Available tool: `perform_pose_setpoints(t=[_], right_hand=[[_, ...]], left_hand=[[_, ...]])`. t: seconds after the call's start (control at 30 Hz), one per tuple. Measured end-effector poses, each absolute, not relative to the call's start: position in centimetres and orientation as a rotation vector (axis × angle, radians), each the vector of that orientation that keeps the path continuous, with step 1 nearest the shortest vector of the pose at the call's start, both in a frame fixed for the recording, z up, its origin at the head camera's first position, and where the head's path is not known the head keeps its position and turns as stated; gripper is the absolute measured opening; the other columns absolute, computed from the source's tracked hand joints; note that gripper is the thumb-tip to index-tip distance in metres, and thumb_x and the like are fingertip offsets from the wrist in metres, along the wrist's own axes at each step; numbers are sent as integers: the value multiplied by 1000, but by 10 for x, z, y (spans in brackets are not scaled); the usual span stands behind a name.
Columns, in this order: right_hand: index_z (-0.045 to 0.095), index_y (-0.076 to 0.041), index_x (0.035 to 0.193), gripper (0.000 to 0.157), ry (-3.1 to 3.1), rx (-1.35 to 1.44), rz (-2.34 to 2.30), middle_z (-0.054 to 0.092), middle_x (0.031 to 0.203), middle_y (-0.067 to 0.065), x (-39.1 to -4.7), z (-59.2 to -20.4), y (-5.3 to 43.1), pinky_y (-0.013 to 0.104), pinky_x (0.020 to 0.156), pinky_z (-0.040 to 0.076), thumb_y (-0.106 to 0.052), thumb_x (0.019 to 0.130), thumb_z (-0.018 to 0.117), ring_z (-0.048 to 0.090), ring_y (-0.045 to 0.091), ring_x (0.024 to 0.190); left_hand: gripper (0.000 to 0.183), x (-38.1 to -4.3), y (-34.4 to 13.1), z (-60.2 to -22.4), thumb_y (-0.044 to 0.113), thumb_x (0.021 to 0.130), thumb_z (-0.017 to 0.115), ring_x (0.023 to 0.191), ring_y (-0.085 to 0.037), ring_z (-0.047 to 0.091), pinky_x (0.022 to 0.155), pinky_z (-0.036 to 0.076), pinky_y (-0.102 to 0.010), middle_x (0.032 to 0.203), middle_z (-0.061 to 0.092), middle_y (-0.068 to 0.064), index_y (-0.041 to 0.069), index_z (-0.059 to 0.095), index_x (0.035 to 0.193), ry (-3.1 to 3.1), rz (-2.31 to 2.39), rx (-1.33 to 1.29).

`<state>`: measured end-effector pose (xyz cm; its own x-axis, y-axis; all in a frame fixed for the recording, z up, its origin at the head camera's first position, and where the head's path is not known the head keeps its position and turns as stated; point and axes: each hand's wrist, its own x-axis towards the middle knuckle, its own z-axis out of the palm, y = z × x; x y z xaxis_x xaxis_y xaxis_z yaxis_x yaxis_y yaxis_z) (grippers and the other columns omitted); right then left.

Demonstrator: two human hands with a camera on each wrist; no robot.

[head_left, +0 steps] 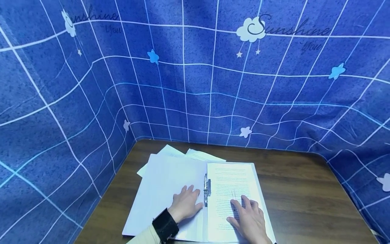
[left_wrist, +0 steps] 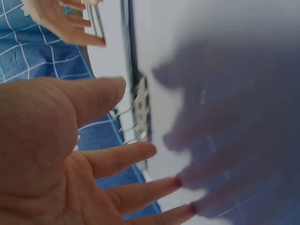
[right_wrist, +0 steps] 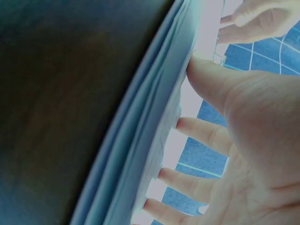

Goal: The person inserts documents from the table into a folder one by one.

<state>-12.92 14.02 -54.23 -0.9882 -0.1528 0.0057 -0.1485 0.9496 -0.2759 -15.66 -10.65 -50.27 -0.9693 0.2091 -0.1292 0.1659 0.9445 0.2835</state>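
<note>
An open pale folder [head_left: 170, 176] lies on the table, with a metal clip [head_left: 207, 189] along its spine. Over its bare left side, my left hand [head_left: 186, 203] has its fingers spread, fingertips right at the surface and thumb toward the clip. On the right side lies a stack of printed sheets [head_left: 230, 178]. My right hand [head_left: 251, 220] rests its fingertips on the top sheet, fingers apart and slightly bent. Two thin lines show on the page by its index fingertip. In the right wrist view, the layered edge of the folder [right_wrist: 136, 126] runs beside that hand.
Loose papers [head_left: 201, 156] stick out from under the folder's far left edge. The brown wooden table [head_left: 298, 196] extends to the right. A blue curtain [head_left: 195, 84] with white grid lines and stars borders the table at the back and sides.
</note>
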Motion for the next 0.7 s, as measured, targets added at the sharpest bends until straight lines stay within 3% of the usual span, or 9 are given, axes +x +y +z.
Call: perform_pose_setpoints(t=[0.07,0.13,0.2,0.33,0.5,0.7], right_hand=[[67,-21,133,62,3093,-242,-442,50,146,26,-128,-543,141,68,96,41,-50,81,84,45,53,128],[68,-21,133,61,3113,-259,-458,51,145,26,-127,-544,142,68,95,41,-49,81,84,45,53,127],[68,-20,132,60,3133,-274,-474,52,145,26,-126,-544,143,67,95,41,-47,81,85,46,53,127],[68,-20,132,61,3142,-291,-477,51,144,27,-127,-543,143,67,95,41,-47,80,85,46,53,127],[68,-20,134,61,3122,-275,-479,50,146,27,-126,-542,144,68,98,39,-47,81,85,45,53,128],[68,-19,134,61,3127,-281,-488,51,145,28,-126,-543,144,68,97,40,-46,82,85,45,53,128]], left_hand=[[38,-161,-108,-499,38,95,71,104,-37,66,73,56,-58,113,70,-16,6,73,117,2988,375,319],[29,-166,-109,-494,35,97,70,83,-28,66,61,55,-48,93,69,-10,8,74,105,3024,352,345],[25,-170,-110,-490,34,98,69,74,-24,63,58,52,-43,82,66,-6,9,72,97,3031,360,349],[25,-179,-112,-482,30,101,64,67,-21,60,55,49,-42,75,64,-4,10,70,88,3034,413,343],[37,-194,-115,-468,23,107,52,57,-19,54,50,46,-40,65,55,-2,12,60,73,3042,486,340],[42,-216,-121,-437,23,109,47,54,-20,53,45,44,-39,65,57,-5,14,55,69,3158,502,302]])
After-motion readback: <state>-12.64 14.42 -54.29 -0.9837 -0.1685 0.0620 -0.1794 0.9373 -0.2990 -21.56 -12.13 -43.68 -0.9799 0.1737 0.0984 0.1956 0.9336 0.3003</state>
